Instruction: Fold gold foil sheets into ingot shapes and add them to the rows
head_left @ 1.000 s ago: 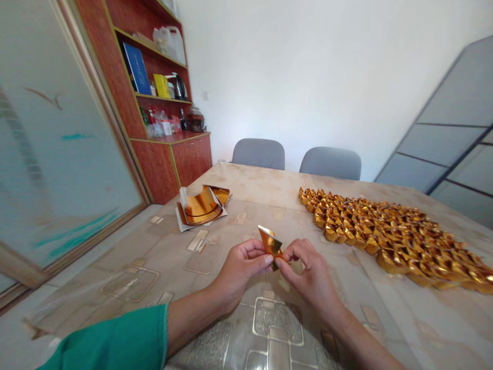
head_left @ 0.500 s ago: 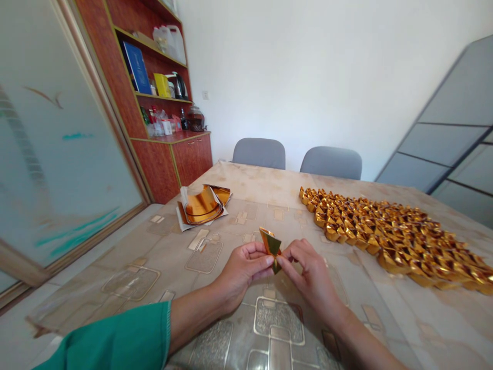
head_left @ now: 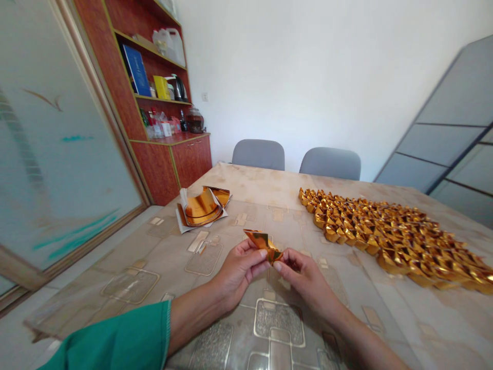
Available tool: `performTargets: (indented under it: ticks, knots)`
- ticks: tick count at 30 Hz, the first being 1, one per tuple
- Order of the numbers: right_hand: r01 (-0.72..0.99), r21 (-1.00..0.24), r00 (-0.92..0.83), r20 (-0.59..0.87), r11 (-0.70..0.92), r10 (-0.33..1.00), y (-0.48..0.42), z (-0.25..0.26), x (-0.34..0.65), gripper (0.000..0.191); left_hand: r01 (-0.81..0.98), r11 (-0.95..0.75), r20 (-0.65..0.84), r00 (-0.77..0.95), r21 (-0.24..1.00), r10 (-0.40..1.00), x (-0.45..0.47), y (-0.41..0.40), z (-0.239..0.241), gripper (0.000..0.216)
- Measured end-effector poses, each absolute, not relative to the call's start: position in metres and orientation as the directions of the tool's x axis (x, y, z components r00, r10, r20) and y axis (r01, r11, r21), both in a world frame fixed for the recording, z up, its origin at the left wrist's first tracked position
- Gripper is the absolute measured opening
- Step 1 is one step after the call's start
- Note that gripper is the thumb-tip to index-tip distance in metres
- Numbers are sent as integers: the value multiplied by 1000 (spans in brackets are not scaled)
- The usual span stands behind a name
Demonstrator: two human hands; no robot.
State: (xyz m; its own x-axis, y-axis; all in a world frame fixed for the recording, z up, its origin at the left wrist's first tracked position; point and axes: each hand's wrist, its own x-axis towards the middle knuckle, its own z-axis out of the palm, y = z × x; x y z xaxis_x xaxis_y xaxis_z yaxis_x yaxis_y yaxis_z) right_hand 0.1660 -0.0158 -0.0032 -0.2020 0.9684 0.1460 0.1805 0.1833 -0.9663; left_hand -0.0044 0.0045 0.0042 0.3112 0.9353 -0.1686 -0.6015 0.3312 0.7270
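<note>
A small piece of gold foil paper [head_left: 263, 244], partly folded, is pinched between both hands just above the table. My left hand [head_left: 239, 270] grips its left side with thumb and fingers closed. My right hand [head_left: 304, 277] pinches the right end with the fingertips. To the right lies a wide spread of several folded gold paper ingots [head_left: 389, 231]. A stack of flat gold foil sheets [head_left: 202, 205] rests on white paper to the left of the hands.
The table [head_left: 269, 329] has a beige patterned cover. Two grey chairs [head_left: 258, 153] stand at its far side. A red-brown shelf cabinet [head_left: 162, 103] with bottles and a kettle stands at the left, beside a frosted glass door [head_left: 57, 154].
The foil piece has tipped from upright to lying more level, pointing left. Both hands keep their grip and have shifted slightly.
</note>
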Motion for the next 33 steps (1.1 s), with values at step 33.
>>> performTargets:
  ticks: [33]
  knots:
    - [182, -956, -150, 205, 231, 967, -16, -3, 165, 29, -569, 420, -266, 336, 707, 904, -2, 2, 2, 25]
